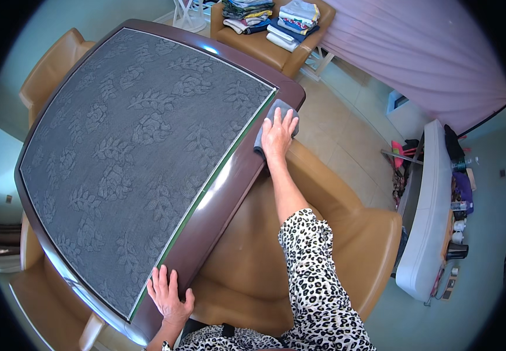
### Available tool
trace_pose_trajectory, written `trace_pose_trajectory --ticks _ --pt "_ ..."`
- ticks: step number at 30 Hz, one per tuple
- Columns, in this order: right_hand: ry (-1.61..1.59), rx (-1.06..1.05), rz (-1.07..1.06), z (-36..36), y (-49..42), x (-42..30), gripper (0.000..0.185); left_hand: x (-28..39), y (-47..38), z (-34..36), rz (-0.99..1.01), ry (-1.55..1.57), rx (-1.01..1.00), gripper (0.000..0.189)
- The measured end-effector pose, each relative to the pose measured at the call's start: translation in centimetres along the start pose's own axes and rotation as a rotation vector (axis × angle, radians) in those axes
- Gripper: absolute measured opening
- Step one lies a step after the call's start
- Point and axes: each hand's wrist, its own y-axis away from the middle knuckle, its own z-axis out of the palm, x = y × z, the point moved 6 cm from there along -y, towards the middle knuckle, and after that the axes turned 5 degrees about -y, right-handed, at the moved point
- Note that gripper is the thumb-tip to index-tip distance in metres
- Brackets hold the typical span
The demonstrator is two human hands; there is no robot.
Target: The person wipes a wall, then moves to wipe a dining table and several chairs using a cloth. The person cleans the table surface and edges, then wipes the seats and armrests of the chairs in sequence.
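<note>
My right hand (277,134) lies spread on a folded grey cloth (284,109), pressing it against the dark reddish-brown rim of the table (218,193) near its far right corner. The fingers are apart on top of the cloth. At the near edge, my left hand (168,294) rests on the same rim with its fingertips at the green-edged glass border, and holds nothing. The tabletop inset (134,131) is dark grey with an embossed flower and leaf pattern.
A tan leather armchair (244,237) stands right against the table's near side. More tan chairs (53,66) surround it. Folded clothes (294,22) are stacked on the chair at the back. On the right are a pink curtain (415,48) and a white cabinet (426,210) with cups and other items.
</note>
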Motion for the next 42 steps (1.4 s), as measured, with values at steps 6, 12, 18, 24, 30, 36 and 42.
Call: trace_pose_trajectory --ticks 6,12,18,24,30,36,42 --pt "0.059 0.017 -0.018 -1.7 -5.9 1.2 0.052 0.6 0.0 0.1 0.006 -0.002 0.014 0.068" --pt "0.096 -0.054 0.015 0.0 -4.9 3.8 0.054 0.7 0.6 0.5 -0.003 0.038 -0.036 0.073" --pt "0.092 -0.096 -0.039 0.3 -1.2 1.8 0.054 1.4 -1.3 1.5 0.007 0.056 -0.012 0.076" --pt "0.024 -0.057 -0.192 0.4 7.1 -1.0 0.051 2.1 -3.2 3.3 0.002 0.087 0.034 0.075" --pt "-0.071 -0.167 -0.223 -0.7 18.2 -5.4 0.054 2.6 -6.1 5.9 -0.006 0.138 0.033 0.073" --pt "-0.050 -0.274 -0.340 -0.8 26.2 -7.1 0.056 3.8 -8.8 8.5 0.035 0.210 0.113 0.052" --pt "-0.075 -0.288 -0.496 -2.4 26.8 -7.6 0.043 3.7 -8.7 9.4 0.101 0.386 0.193 0.044"
